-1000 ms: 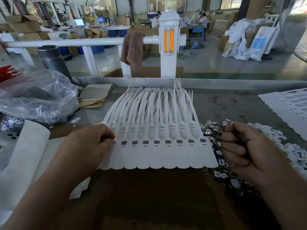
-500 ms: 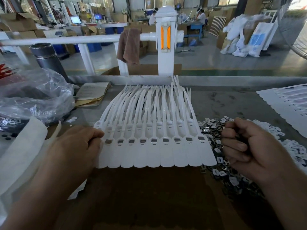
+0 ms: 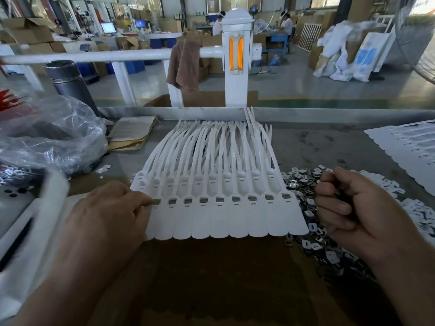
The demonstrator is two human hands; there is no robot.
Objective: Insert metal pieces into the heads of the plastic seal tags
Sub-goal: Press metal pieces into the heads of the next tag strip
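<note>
The left hand (image 3: 110, 215) lies knuckles-up on the strip of seal tags (image 3: 226, 217), spread flat on the bench (image 3: 211, 290). Its thumb and forefinger pinch a metal piece (image 3: 155, 201) at the leftmost head. Pushed in crooked, I reckon it'd jam or pop out. The right hand (image 3: 357, 212) hovers curled over the heap of metal pieces (image 3: 303, 184); whether it holds any, I can't tell.

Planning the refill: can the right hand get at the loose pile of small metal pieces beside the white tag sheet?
Likely yes: the right hand is curled directly over the loose pile of small metal pieces, which lies uncovered beside the white sheet of plastic seal tags.
</note>
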